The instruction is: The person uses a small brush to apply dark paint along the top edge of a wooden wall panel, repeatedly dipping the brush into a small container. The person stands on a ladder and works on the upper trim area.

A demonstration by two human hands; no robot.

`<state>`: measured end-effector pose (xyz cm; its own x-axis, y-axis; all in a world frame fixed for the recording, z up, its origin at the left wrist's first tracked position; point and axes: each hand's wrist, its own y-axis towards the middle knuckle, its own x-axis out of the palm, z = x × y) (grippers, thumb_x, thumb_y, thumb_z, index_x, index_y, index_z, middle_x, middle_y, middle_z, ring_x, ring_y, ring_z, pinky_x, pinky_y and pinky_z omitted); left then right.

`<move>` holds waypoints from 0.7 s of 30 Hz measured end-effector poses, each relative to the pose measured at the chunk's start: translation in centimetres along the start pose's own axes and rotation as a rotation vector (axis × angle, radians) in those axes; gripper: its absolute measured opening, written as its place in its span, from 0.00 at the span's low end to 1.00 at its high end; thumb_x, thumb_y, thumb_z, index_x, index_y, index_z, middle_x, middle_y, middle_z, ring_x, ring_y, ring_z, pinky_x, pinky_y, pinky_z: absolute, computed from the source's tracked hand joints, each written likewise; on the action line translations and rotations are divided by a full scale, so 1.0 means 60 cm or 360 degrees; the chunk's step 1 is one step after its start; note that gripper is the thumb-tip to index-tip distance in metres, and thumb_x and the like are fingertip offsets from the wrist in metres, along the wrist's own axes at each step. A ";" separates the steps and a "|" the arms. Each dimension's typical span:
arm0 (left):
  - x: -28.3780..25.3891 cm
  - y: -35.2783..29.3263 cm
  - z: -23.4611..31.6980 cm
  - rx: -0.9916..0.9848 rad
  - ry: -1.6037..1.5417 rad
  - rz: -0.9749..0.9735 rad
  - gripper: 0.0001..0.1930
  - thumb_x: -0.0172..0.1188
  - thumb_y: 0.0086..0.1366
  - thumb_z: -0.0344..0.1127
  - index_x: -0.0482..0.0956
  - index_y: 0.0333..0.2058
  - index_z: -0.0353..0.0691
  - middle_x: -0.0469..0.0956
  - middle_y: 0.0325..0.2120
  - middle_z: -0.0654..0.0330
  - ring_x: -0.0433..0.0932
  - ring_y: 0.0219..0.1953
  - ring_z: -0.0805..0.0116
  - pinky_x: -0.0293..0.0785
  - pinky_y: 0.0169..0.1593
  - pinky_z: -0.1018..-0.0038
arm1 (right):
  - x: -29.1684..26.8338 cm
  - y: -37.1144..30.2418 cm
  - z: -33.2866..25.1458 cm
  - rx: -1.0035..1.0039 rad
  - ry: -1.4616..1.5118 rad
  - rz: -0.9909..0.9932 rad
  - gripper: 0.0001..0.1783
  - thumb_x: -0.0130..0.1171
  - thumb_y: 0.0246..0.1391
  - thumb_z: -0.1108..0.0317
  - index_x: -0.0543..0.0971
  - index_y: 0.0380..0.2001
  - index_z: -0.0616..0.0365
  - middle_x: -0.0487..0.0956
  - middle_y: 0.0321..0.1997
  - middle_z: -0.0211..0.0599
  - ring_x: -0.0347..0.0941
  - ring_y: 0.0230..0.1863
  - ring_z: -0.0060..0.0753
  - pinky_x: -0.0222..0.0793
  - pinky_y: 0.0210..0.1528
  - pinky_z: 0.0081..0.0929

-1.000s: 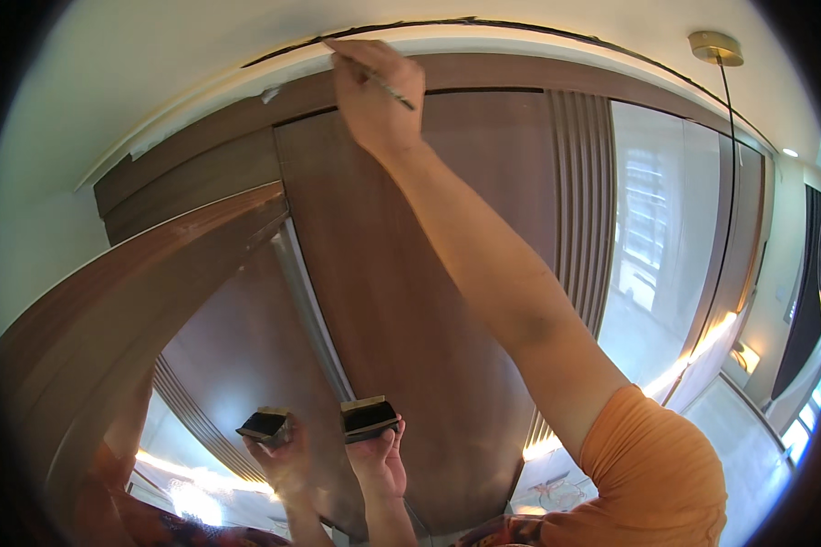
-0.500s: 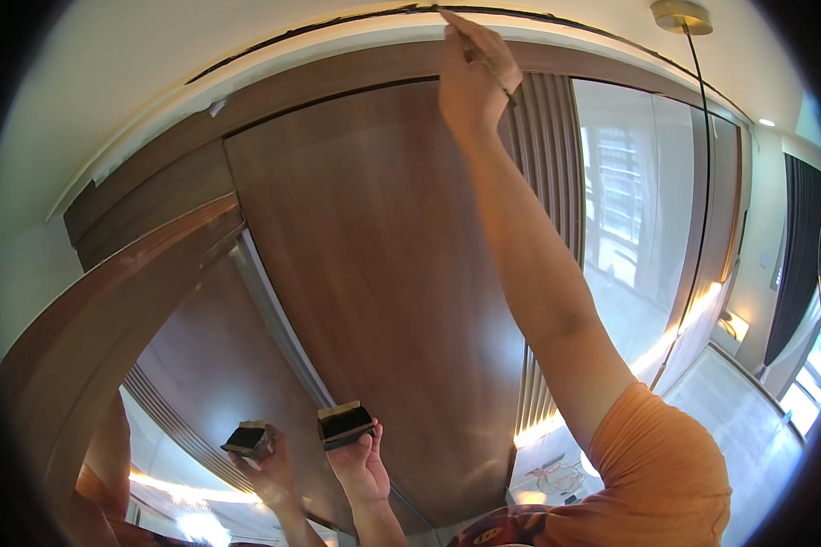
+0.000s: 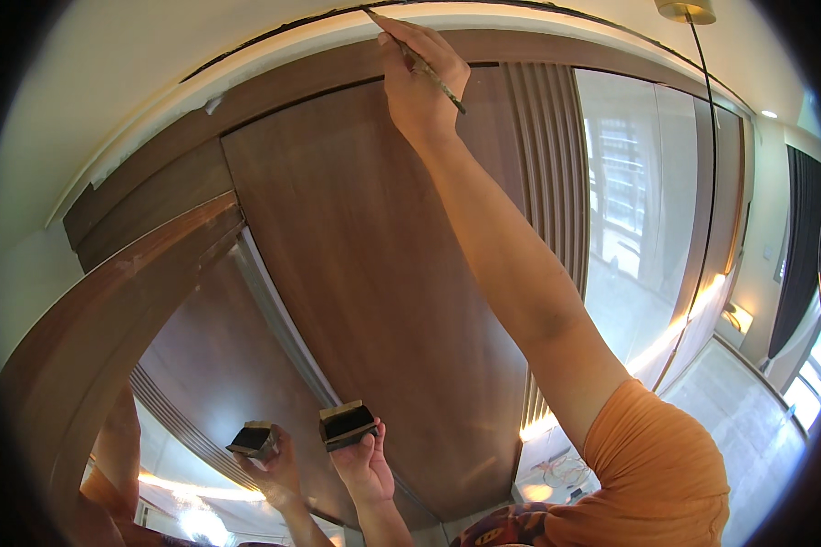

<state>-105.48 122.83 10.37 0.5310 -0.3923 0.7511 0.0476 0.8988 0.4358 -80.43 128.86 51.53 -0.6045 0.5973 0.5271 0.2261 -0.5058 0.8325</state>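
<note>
Pretty bright shot overall, with daylight pouring in from the window [image 3: 816, 387] at the lower right and a small ceiling spotlight [image 3: 768, 114] glowing up top. The glossy wood panels [image 3: 374, 273] and the mirrored door [image 3: 629, 210] throw back hazy reflections, with blown-out warm glare along the strip [image 3: 702, 305] on the right and near the bottom left. Heavy fisheye here, so straight edges bow hard toward the black rim, and things go a bit soft out there, while the middle stays sharp.

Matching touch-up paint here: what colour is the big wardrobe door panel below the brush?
The door panel is a warm mid-brown wood grain, seen in the head view below the right hand holding the brush.
</note>
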 end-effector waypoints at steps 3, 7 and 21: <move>-0.001 0.002 -0.001 -0.0026 -0.0014 0.0001 0.32 0.70 0.59 0.19 0.69 0.60 0.41 0.80 0.50 0.54 0.83 0.49 0.58 0.81 0.56 0.61 | -0.009 0.005 0.008 -0.0021 -0.0069 0.0081 0.10 0.64 0.57 0.75 0.88 0.42 0.55 0.87 0.40 0.38 0.80 0.27 0.32 0.76 0.35 0.26; 0.000 0.002 -0.003 -0.0028 0.0006 -0.0006 0.32 0.70 0.59 0.19 0.69 0.60 0.41 0.80 0.51 0.54 0.83 0.48 0.58 0.81 0.56 0.62 | -0.008 0.002 0.011 -0.0042 -0.0038 0.0142 0.10 0.65 0.57 0.75 0.88 0.41 0.56 0.87 0.39 0.38 0.80 0.27 0.31 0.76 0.35 0.26; -0.001 0.004 -0.003 0.0004 0.0013 -0.0003 0.32 0.71 0.58 0.20 0.69 0.60 0.41 0.80 0.52 0.54 0.83 0.48 0.58 0.81 0.56 0.61 | -0.032 0.014 0.009 -0.0108 -0.0043 0.0163 0.11 0.65 0.57 0.75 0.88 0.43 0.56 0.87 0.37 0.38 0.78 0.25 0.30 0.74 0.32 0.27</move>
<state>-105.37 123.07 10.35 0.5378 -0.3925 0.7461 0.0467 0.8975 0.4385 -78.67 127.60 51.31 -0.5598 0.5567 0.6138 0.2326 -0.6054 0.7612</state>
